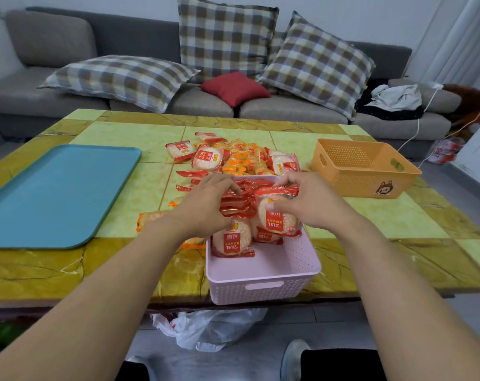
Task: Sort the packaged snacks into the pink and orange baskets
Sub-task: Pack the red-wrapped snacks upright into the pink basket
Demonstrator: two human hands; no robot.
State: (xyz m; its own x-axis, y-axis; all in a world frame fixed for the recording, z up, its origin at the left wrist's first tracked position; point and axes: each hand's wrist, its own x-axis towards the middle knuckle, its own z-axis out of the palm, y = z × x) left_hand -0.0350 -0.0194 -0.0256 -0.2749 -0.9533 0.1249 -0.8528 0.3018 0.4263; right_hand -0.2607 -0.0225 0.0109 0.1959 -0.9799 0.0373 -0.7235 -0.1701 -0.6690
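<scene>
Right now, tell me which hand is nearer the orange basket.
Right. The right hand holds a red snack pack over the pink basket, with the orange basket just beyond to its right. The left hand is further away, at the pink basket's left side.

blue tray point(60, 193) on table point(398, 215) | plaid cushions point(225, 37), red cushion point(234, 88) on sofa point(49, 37) | plastic bag point(205, 329) on floor

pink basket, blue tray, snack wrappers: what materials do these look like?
Pink basket: moulded plastic, matte, judging by the perforated walls and cut-out handle. Blue tray: likely plastic or melamine, smooth with a soft sheen and a rolled rim. Red snack packets: thin glossy film, clear over the crackers, crinkled with glints at the seals.
</scene>
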